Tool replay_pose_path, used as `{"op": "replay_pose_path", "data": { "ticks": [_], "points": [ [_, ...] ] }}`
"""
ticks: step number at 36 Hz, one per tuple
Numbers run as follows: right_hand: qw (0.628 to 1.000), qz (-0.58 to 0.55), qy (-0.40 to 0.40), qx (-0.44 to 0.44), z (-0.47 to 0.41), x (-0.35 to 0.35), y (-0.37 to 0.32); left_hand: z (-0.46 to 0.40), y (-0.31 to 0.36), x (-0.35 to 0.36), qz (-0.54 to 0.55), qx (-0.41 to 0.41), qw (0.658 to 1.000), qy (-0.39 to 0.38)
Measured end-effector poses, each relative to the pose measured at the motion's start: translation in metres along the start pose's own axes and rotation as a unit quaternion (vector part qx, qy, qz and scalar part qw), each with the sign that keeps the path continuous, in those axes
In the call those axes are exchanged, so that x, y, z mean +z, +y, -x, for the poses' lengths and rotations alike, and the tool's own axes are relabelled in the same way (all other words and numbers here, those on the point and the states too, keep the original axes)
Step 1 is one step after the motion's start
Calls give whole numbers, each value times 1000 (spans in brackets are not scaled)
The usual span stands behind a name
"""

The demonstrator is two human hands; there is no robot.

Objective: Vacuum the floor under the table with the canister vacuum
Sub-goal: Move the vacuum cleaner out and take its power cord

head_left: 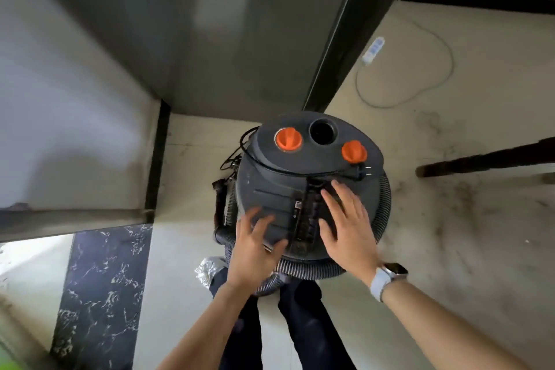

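Standing on the pale floor (390,294) right in front of the person's legs, the canister vacuum (303,183) is a squat, dark grey plastic drum with a smooth domed lid, two orange ribbed caps (288,139) and an open round port (322,130) between them. A ribbed grey hose (315,268) is coiled round its body, and a black cord (237,153) is bundled at its far left side. Both hands come at the top with fingers spread and nothing grasped: the left hand (255,245) lies at the near left edge of the lid, the right hand (345,225) just beside the central black handle strap (306,213); whether either palm actually presses down is hard to tell through the blur. The step looks like getting hold of the machine, so a firm grip on the handle rather than the slick lid would serve best, keeping the hose from slipping off. Further out, a white power strip (373,49) with looped cable lies well apart, and a dark table leg (486,161) meets the dusty, smudged floor to the right.
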State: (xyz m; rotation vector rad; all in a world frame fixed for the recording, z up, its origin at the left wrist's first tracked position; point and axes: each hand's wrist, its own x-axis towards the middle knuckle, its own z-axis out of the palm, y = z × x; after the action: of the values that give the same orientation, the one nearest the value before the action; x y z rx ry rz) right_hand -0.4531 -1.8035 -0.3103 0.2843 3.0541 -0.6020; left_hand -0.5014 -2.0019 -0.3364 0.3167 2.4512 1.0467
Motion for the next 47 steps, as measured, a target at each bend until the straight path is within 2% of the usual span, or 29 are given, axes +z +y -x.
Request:
{"op": "replay_pose_path", "data": {
  "ticks": [2, 4, 7, 9, 10, 13, 17, 23, 26, 34, 38, 47],
  "points": [
    [992, -57, 11, 112, 5, 3, -2, -10, 11, -1, 35, -22, 998, 50],
    [965, -162, -29, 206, 0, 5, -12, -27, 20, -3, 43, -47, 995, 70],
    [896, -308, -56, 316, -21, 7, -21, -60, 34, -6, 46, -56, 995, 73],
    [864, -337, -31, 372, -37, 8, -18, -83, 44, -8, 62, -54, 995, 60],
    [861, -335, -27, 382, -43, 6, -16, -93, 48, -8, 71, -54, 995, 46],
    [875, -307, -23, 374, -47, 6, -5, -117, 53, -4, 72, -36, 997, -10],
    [886, -281, -18, 369, -43, 4, 4, -124, 54, 8, 60, -7, 998, -25],
    [888, -265, -3, 376, -27, 0, 16, -110, 65, 17, 56, 9, 997, -50],
    [890, -247, 5, 383, -22, -4, 23, -107, 71, 19, 59, -1, 995, -83],
    [882, -218, 32, 417, -11, -12, 45, -112, 78, 29, 28, 54, 987, -151],
    [883, -199, 45, 422, -10, -16, 59, -122, 89, 40, 14, 51, 982, -180],
    [894, -183, 63, 404, -16, -32, 105, -143, 129, 60, 19, 66, 969, -236]
  ]
}}
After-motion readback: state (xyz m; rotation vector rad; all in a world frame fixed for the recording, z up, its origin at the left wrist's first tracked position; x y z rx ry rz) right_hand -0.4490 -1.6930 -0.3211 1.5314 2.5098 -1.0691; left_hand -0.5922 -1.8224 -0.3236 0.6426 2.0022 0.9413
